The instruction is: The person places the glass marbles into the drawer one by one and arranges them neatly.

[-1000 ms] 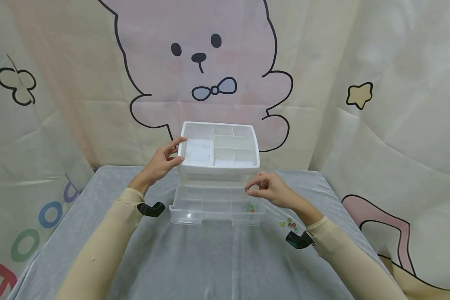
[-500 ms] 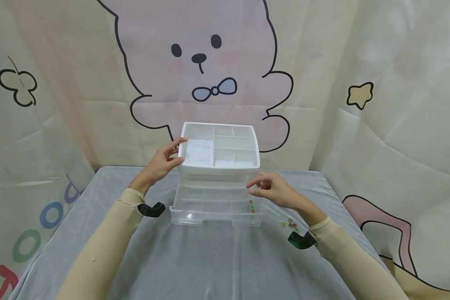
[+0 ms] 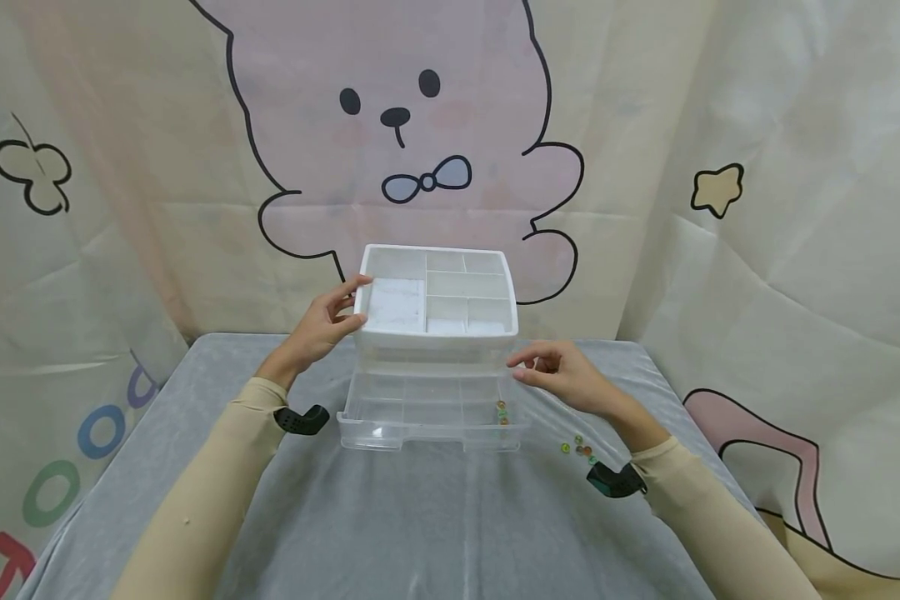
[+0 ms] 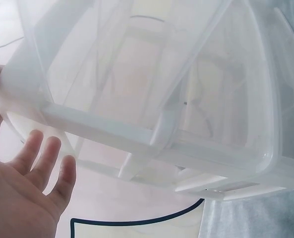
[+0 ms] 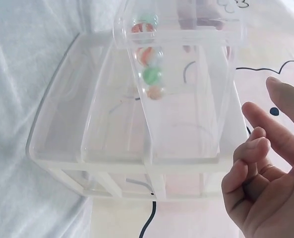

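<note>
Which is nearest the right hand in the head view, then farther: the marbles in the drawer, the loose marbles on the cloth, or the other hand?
From the right hand:
1. Marbles in the drawer, just left, below.
2. Loose marbles on the cloth, below, toward the person.
3. Left hand, far left, at the organizer's side.

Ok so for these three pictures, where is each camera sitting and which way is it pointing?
Head: worn on the head, looking forward and down at the white plastic drawer organiser; both sleeved arms, left hand and right hand show.
Left wrist: beside and below the organiser, looking up; palm and fingers show.
Right wrist: facing the pulled-out clear drawer holding small coloured marbles; open fingers show.
Head and right wrist share the marbles.
</note>
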The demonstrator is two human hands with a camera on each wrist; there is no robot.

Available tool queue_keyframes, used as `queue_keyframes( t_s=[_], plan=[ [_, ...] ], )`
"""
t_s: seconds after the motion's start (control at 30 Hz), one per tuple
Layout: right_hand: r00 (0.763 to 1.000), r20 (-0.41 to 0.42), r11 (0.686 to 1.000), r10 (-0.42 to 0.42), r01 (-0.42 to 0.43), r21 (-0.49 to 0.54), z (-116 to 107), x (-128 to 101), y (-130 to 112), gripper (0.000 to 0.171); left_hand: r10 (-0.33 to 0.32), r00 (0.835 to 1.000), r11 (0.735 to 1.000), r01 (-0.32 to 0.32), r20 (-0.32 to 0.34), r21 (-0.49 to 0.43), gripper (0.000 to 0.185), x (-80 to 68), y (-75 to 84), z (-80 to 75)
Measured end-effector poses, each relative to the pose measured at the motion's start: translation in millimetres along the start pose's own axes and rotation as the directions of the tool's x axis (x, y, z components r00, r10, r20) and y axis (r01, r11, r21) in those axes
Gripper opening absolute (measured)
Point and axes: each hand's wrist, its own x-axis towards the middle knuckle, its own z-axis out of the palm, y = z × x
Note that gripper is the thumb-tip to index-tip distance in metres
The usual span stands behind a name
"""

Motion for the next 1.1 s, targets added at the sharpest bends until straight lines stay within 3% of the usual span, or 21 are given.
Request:
queue_keyframes(
  t_s=[0.27,0.67,1.1],
  plan=[
    [0.999,-0.032,1.000,-0.024,0.024,-0.004,-9,-8,9,0.018,0.002,1.000,1.000,-0.002,-0.002,-0.007,0.060,-1.2,-0.6,0.2],
    [0.997,-0.067,0.999,0.047,-0.049,-0.022,-19,-23,24,0.020,-0.021,1.000,1.000,0.021,0.004,-0.023,0.061,-0.2,-0.5,0.5],
    [0.996,-0.071,0.999,0.046,-0.046,-0.006,-24,-36,46,0.020,-0.027,1.000,1.000,0.027,-0.007,-0.005,0.060,0.8,-1.7,0.7]
  ],
)
